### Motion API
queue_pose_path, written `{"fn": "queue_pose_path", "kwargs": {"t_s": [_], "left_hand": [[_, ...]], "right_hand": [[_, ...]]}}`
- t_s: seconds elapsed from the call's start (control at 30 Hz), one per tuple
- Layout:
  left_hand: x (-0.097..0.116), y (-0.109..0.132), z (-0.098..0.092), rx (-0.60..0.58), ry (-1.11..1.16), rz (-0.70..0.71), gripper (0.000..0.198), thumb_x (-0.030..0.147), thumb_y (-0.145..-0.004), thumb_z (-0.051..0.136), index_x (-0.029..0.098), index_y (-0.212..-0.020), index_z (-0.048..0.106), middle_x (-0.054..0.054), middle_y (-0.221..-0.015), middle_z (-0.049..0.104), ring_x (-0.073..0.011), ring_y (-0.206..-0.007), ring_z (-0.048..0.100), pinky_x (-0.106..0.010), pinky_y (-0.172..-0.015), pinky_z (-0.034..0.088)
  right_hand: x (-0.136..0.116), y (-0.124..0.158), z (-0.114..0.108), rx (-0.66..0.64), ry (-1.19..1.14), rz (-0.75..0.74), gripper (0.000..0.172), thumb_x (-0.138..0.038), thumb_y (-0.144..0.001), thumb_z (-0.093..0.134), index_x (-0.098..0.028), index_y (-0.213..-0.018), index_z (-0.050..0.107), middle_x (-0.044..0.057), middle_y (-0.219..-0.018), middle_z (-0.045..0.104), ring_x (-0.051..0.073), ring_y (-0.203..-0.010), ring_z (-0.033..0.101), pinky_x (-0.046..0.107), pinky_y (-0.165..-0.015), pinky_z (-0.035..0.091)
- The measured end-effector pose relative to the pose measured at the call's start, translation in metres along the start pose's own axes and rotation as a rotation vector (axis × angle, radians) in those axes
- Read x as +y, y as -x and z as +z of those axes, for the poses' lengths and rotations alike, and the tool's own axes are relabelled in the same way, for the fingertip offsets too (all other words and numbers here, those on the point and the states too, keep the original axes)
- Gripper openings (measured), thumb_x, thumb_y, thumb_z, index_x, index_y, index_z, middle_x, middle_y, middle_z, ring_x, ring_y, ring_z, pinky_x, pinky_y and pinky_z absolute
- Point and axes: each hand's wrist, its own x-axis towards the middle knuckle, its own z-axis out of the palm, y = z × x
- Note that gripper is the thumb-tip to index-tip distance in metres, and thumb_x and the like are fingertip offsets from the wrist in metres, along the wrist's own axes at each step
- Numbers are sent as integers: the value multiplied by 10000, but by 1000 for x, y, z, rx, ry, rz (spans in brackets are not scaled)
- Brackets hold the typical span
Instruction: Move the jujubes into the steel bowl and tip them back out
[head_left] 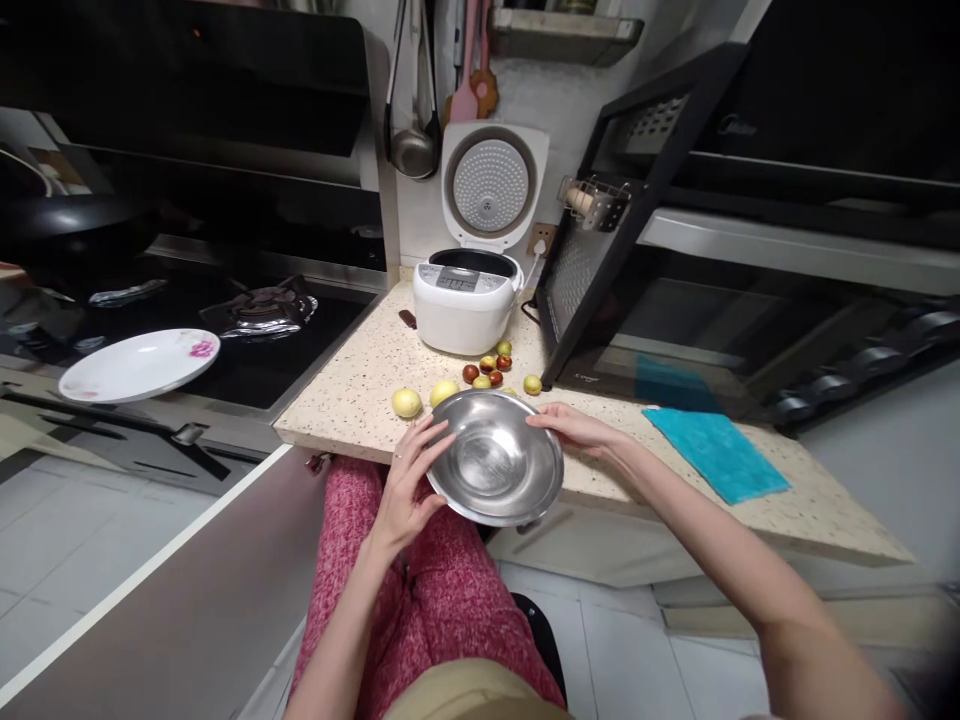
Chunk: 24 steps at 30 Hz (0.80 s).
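Observation:
A shallow stainless steel bowl (491,460) is tilted toward me at the counter's front edge, above my lap. Its inside shows bare metal. My left hand (409,485) holds the left rim, fingers over the side and thumb near the bottom edge. At the upper right, my right hand (566,422) grips the rim, with some fingers hidden under it. Just behind the bowl lie several brown-red and greenish jujubes (470,373), with two larger pale yellow fruits (406,403) to the left. Part of this group is hidden by the bowl.
Behind the fruit stands a white rice cooker (465,305) with its lid up. A black oven (675,340) is at right, near a turquoise cloth (716,452). On the left, a white oval plate (142,365) rests by the gas stove (262,305). A cabinet door (172,590) stands open beside my legs.

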Motion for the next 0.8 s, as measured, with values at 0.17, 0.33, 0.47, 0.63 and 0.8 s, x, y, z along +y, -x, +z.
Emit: {"fn": "queue_pose_path", "kwargs": {"t_s": [0.17, 0.33, 0.47, 0.63, 0.8], "left_hand": [[-5, 2, 6, 48, -57, 108, 678, 816, -892, 476, 234, -1138, 721, -126, -1314, 705, -336, -1393, 564, -613, -1231, 383], [1, 0, 4, 125, -87, 168, 586, 784, -872, 541, 209, -835, 643, -117, -1145, 766, -318, -1241, 675, -594, -1166, 479], [5, 5, -6, 148, -158, 180, 580, 777, -888, 513, 208, -828, 610, -117, -1104, 768, -306, -1191, 699, -587, -1143, 506], [9, 16, -23, 163, -218, 158, 586, 767, -912, 479, 202, -822, 606, -125, -1072, 767, -296, -1180, 698, -542, -1120, 527], [15, 20, -29, 163, -256, 160, 590, 739, -921, 500, 169, -823, 619, -148, -1036, 765, -305, -1178, 695, -503, -1044, 561]], "right_hand": [[-42, -8, -36, 71, 608, -105, 520, -622, -945, 594, -179, -675, 615, 30, -576, 630, 147, -537, 574, 250, -552, 400], [-72, -37, -41, 346, 1197, -68, 142, -210, -975, 597, -189, -931, 731, 108, -1004, 775, 239, -921, 706, 267, -697, 418], [-65, -62, -30, 303, 1235, -6, 146, -177, -956, 609, -192, -981, 752, 131, -1081, 771, 271, -994, 714, 276, -711, 430], [-51, -72, -29, 261, 1208, 14, 104, -193, -936, 642, -176, -961, 741, 136, -1082, 761, 259, -965, 712, 268, -685, 421], [-45, -72, -36, 226, 1145, -12, 95, -238, -880, 716, -165, -941, 708, 106, -976, 747, 241, -898, 688, 270, -657, 406]]}}
